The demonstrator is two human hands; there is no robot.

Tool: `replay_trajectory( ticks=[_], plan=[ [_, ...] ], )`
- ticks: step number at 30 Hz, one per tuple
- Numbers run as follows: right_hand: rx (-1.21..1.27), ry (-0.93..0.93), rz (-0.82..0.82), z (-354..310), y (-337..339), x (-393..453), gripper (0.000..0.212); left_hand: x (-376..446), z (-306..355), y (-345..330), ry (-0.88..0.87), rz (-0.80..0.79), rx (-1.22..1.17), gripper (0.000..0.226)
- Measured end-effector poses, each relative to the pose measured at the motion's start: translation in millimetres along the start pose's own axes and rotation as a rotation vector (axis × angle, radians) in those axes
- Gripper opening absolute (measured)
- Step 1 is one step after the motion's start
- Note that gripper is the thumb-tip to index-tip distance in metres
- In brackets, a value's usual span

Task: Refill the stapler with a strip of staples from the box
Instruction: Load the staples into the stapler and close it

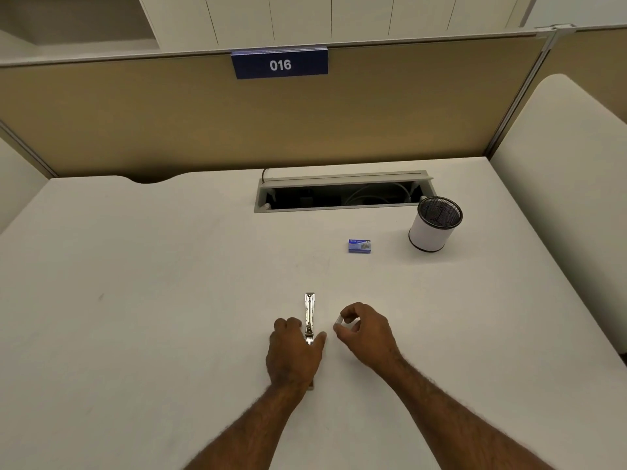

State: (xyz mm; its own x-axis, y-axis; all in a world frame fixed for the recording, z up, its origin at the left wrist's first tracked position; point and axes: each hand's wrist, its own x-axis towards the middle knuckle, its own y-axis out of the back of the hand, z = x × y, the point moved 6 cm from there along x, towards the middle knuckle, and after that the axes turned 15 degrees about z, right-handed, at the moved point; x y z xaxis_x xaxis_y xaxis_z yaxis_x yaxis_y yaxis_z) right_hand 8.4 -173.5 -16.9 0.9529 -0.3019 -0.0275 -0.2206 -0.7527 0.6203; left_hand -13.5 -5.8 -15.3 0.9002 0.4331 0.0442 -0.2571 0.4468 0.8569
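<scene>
A silver stapler (309, 313) lies flat on the white desk (152, 283), pointing away from me, its metal channel facing up. My left hand (294, 354) rests over its near end and holds it down, thumb and fingers on either side. Just to the right, my right hand (364, 332) pinches a short pale strip of staples (338, 321) between thumb and fingertips, a little above the desk and apart from the stapler. The small blue staple box (359, 246) sits closed farther back on the desk, to the right.
A white pen cup (432, 225) with a black mesh rim stands at the back right. Behind the box is an open cable tray (342, 195) set into the desk. A tan partition with a blue sign "016" (280, 64) closes the back.
</scene>
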Motion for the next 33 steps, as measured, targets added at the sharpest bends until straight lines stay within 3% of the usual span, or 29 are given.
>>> replay_trajectory(
  ticks=[4,7,10,13,17,20,26,33],
  plan=[
    [0.191,-0.245,-0.038,5.9,-3.3,0.5,0.016,11.0,8.7,-1.5,0.000,-0.008,0.036,0.022],
    [0.371,-0.389,-0.096,6.8,-5.7,-4.2,0.016,16.5,8.4,-4.2,0.071,-0.038,-0.142,0.015],
    [0.430,-0.390,-0.115,2.2,-4.6,-6.4,0.015,14.7,7.5,-5.0,0.193,-0.147,-0.378,0.020],
    [0.358,-0.271,-0.077,-6.0,3.1,-6.1,0.012,6.7,10.0,-4.2,0.297,-0.297,-0.581,0.030],
    [0.214,-0.064,-0.016,-21.8,15.7,-5.0,0.014,-6.9,20.9,3.5,0.548,-0.556,-0.964,0.008],
    [0.169,0.078,0.051,-40.2,25.5,-5.7,0.017,-14.7,29.3,11.3,0.731,-0.672,-1.201,0.033],
    [0.040,0.349,0.012,-73.4,31.0,-9.7,0.025,-14.0,36.1,23.2,0.672,-0.598,-1.201,0.031],
    [-0.151,0.500,-0.094,-89.0,29.9,-6.5,0.027,-15.4,38.9,36.2,0.643,-0.553,-1.154,0.036]
  ],
)
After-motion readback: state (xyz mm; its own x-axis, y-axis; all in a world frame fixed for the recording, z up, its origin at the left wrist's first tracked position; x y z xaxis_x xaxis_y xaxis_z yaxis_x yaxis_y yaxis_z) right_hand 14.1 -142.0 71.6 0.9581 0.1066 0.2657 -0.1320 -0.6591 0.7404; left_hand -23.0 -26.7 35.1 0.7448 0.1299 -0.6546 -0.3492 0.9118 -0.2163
